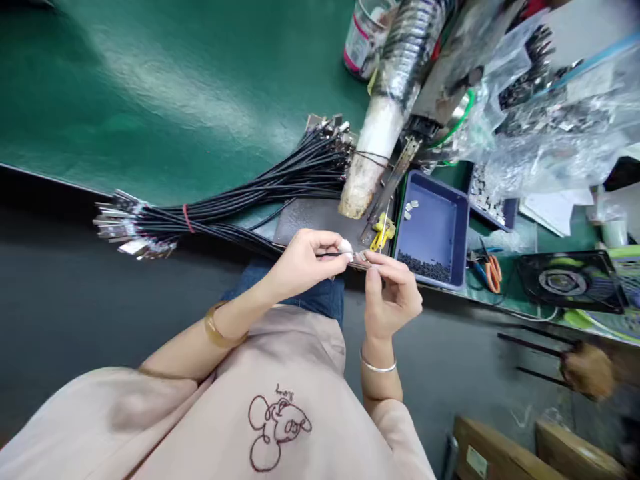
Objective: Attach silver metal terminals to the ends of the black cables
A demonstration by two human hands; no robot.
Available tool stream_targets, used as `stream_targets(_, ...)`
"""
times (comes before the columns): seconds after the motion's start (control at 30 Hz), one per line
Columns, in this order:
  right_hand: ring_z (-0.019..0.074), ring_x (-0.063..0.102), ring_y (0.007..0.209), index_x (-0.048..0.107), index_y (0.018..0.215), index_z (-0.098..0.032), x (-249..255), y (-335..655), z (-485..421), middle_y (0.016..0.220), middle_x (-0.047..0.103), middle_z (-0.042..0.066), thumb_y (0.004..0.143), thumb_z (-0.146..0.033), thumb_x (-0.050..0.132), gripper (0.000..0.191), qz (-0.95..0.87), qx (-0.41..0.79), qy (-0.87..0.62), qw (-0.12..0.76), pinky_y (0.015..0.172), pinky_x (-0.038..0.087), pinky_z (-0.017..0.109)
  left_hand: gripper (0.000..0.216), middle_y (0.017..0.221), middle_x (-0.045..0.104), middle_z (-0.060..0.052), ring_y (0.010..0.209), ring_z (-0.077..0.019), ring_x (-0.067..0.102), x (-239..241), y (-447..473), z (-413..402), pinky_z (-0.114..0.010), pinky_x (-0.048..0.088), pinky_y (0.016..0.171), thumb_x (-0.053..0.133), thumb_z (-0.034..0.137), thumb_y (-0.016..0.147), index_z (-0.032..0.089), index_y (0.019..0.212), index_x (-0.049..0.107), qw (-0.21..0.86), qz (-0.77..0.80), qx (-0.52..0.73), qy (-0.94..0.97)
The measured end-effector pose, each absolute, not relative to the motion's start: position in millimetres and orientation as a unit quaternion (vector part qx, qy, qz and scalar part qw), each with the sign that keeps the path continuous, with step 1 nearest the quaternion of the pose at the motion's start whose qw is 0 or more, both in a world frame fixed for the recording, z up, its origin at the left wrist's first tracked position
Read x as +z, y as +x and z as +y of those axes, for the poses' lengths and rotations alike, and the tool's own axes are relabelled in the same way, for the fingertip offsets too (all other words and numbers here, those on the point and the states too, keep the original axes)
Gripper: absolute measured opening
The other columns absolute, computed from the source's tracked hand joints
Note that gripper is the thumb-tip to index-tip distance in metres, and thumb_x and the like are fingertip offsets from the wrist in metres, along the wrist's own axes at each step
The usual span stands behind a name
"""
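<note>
My left hand [313,260] is closed in a pinch on the end of a black cable [327,254]. White wrapping covers a fingertip of that hand. Facing it, my right hand [393,290] pinches a small silvery metal part [361,256] at the cable's tip; the fingers hide most of this part. Just beyond my hands lies a bundle of black cables [260,187] with metal connectors at both ends and a red band [187,218] around it. A yellow-handled tool [383,233] rests close to my right fingers.
A blue tray [435,200] to the right holds small black pieces and a few pale ones. Above the bench's edge hangs a white-ended, wrapped duct [373,140] beside a soldering-iron-like tool [395,183]. Orange-handled pliers [493,273] and a black fan [570,283] lie farther right.
</note>
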State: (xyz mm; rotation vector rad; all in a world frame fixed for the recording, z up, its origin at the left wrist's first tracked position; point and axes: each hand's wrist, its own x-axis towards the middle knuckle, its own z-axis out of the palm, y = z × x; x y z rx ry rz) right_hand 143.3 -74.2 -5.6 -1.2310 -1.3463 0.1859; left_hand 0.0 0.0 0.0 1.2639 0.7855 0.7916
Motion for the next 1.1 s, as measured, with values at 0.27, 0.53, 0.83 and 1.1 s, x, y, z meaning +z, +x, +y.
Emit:
stream_targets(0.27,0.0169,0.077,0.085,0.066,0.095,-0.022,-7.3,143.9,-72.3,0.099,0.076,0.003,0.093,-0.018,0.065,0.004,-0.532,0.127,-0.59,0.594,0.078,0.066,0.034,0.01,0.062,0.059,0.0,0.058,-0.0079,0.05,2.5,-0.1,0.1,-0.018,0.041,0.054,0.067,0.02,0.073,0.011,0.068,0.069,0.669,0.354,0.352,0.551)
stream_targets(0.53,0.0182,0.077,0.092,0.068,0.096,-0.023,-9.1,146.3,-72.2,0.103,0.078,0.003,0.087,-0.01,0.07,0.016,-0.63,0.012,-0.542,0.557,0.082,0.066,0.036,0.013,0.06,0.05,0.003,0.055,-0.0051,0.041,-0.3,2.9,-0.3,-0.016,0.034,0.051,0.065,0.021,0.076,0.011,0.069,0.063,0.673,0.346,0.364,0.543)
stream_targets(0.83,0.0174,0.077,0.093,0.064,0.091,-0.022,-14.5,148.3,-65.0,0.1,0.078,0.004,0.087,-0.009,0.069,0.014,-0.63,0.005,-0.56,0.538,0.083,0.065,0.033,0.018,0.064,0.057,-0.001,0.059,-0.0087,0.047,1.0,4.7,0.6,-0.02,0.038,0.055,0.064,0.027,0.08,0.012,0.07,0.065,0.645,0.371,0.378,0.551)
stream_targets(1.1,0.0138,0.077,0.084,0.062,0.089,-0.022,-10.2,147.8,-58.4,0.095,0.08,0.004,0.084,-0.003,0.072,0.023,-0.683,-0.135,-0.542,0.471,0.077,0.064,0.023,0.015,0.061,0.05,0.002,0.054,-0.0064,0.039,1.3,9.7,2.3,-0.019,0.03,0.05,0.066,0.026,0.077,0.012,0.072,0.064,0.643,0.393,0.389,0.53)
